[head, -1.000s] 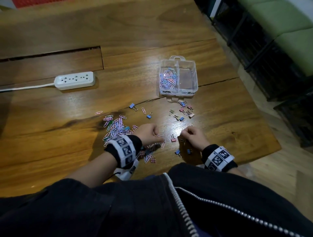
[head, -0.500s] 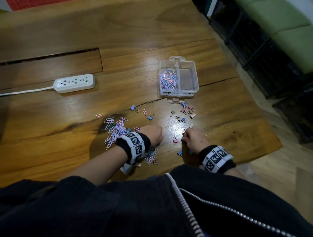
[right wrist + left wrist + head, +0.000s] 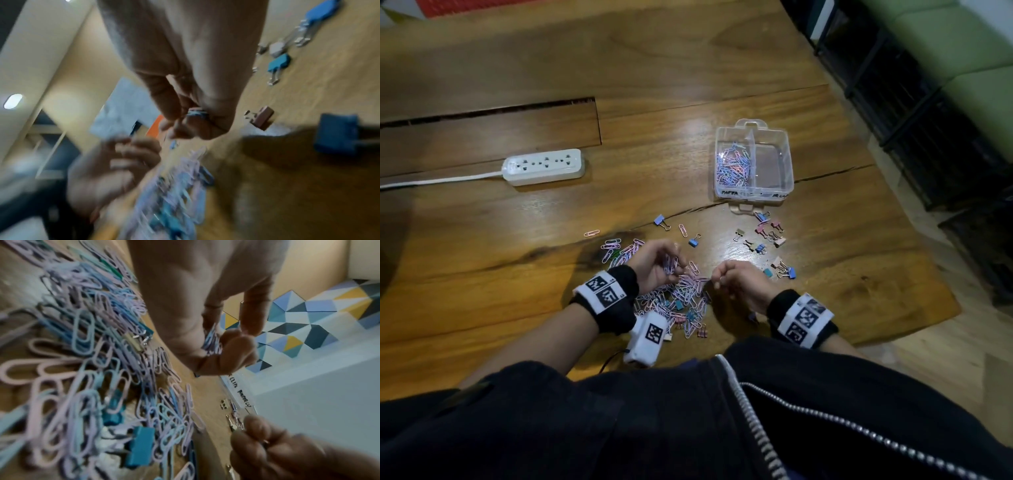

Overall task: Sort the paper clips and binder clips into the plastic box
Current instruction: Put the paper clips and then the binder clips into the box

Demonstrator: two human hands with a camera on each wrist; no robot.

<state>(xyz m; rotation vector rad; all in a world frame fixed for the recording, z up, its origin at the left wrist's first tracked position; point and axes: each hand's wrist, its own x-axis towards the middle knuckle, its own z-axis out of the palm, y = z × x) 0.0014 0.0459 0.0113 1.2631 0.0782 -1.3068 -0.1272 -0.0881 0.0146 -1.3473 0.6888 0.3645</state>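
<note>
Left hand (image 3: pixel 659 265) fingers curl round a bunch of paper clips (image 3: pixel 211 341) — right hand (image 3: pixel 739 282) pinches one; best gather only paper clips, leaving binder clips (image 3: pixel 786 272) aside.

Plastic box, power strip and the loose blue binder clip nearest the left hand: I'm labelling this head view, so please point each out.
plastic box (image 3: pixel 787 161): head view, right wall of the bare compartment.
power strip (image 3: pixel 543 167): head view, middle of its socket face.
blue binder clip (image 3: pixel 692 242): head view, its blue body.

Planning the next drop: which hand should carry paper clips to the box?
Probably left: the left hand already holds a bunch of paper clips, and the plastic box keeps them in its left compartment.
</note>
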